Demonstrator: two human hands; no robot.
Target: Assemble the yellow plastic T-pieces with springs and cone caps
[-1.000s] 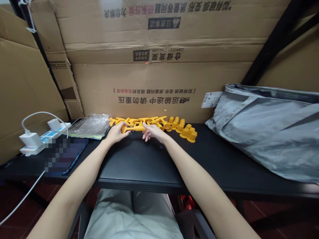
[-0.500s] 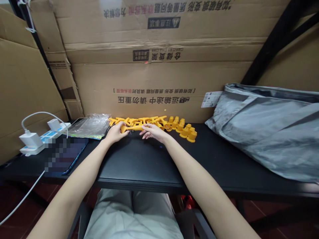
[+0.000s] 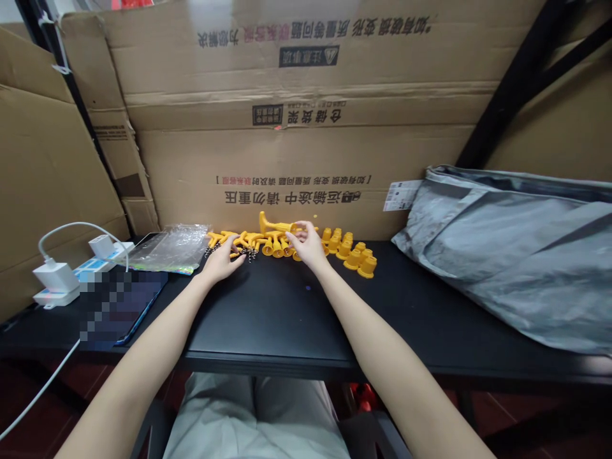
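Note:
My right hand point(image 3: 308, 245) is closed on the cup end of a yellow plastic corkscrew point(image 3: 275, 225), raised over the back of the table with its T-shaped handle pointing left. My left hand point(image 3: 222, 260) is at the pile of yellow T-handles with metal spiral screws point(image 3: 248, 239), thumb and fingers apart around a bit of yellow; contact is unclear. Between the hands, several yellow corkscrews with cups point(image 3: 277, 247) lie in a row, partly behind my right hand. Right of that hand stand several loose yellow cups point(image 3: 354, 257) in rows.
A clear plastic bag point(image 3: 172, 245) lies left of the pile. Nearer me are a phone-like dark device point(image 3: 127, 309) and a white power strip with chargers point(image 3: 60, 290). A large grey bag point(image 3: 502, 255) fills the right side. Cardboard point(image 3: 306, 153) walls the back.
My hands have moved apart. The corkscrew that both held is now in my right hand alone, lifted toward the back. My left hand has let go and stays by the spiral-screw handles.

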